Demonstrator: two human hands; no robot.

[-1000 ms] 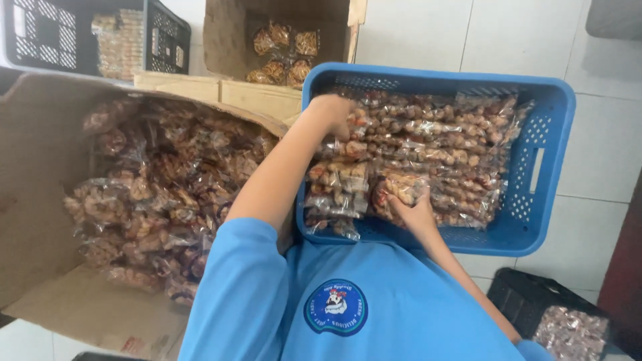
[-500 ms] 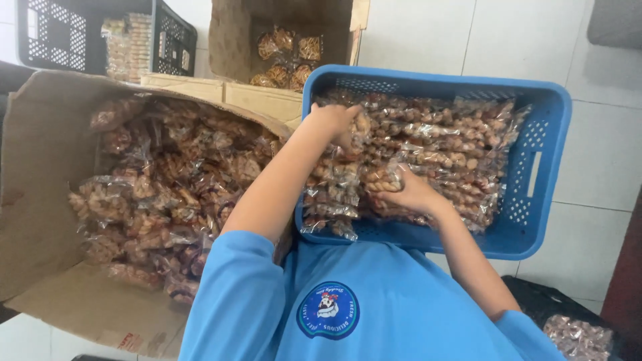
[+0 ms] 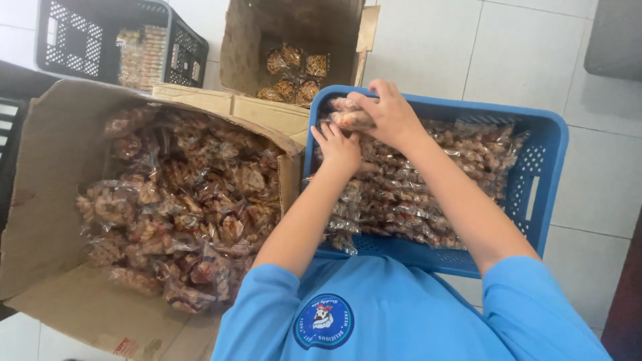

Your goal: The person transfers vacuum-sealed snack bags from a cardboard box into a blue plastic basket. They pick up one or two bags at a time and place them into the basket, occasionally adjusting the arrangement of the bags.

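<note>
Both hands at the far-left corner of the blue crate (image 3: 545, 167). Right hand (image 3: 391, 117) closed over a clear snack packet (image 3: 348, 119), pinching it between thumb and fingers just above the crate's packed rows. Left hand (image 3: 339, 146) fingers spread, flat on the packets right beside it (steadying or lining up, can't tell which).

Progress, judged from the fill: crate mostly packed with rows of packets (image 3: 428, 180), only a bare strip of base showing at the near edge. Big cardboard box (image 3: 53, 220) left of the crate still heaped with loose packets (image 3: 180, 200), so plenty left to move. Smaller carton (image 3: 294, 40) beyond the crate holds a few more; black crate (image 3: 67, 40) further left of that, partly stocked.
</note>
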